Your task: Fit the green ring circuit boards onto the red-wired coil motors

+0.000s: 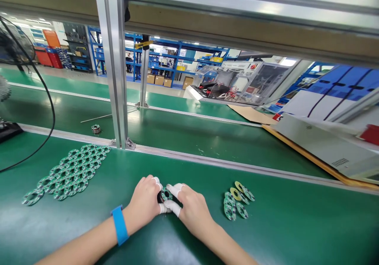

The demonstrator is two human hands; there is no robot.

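Between my two hands, low over the green bench, is a small round motor part with a green ring-shaped circuit board [166,194] on top. My left hand [143,200] closes on its left side, thumb and forefinger in white finger cots. From the right, my right hand [194,206] pinches the same piece, its covered fingertips at the board's edge. The underside of the part is hidden by the fingers. A group of similar ring circuit boards [71,174] lies in overlapping rows on the left. Several more loose ring boards [242,210] are scattered at the right, some yellowish side up.
Behind the bench edge, a wound copper motor part [95,129] sits on the green belt [183,135]. An aluminium post [114,68] rises beyond my hands. A black cable [50,95] curves at left; a grey metal cabinet [322,142] stands at right.
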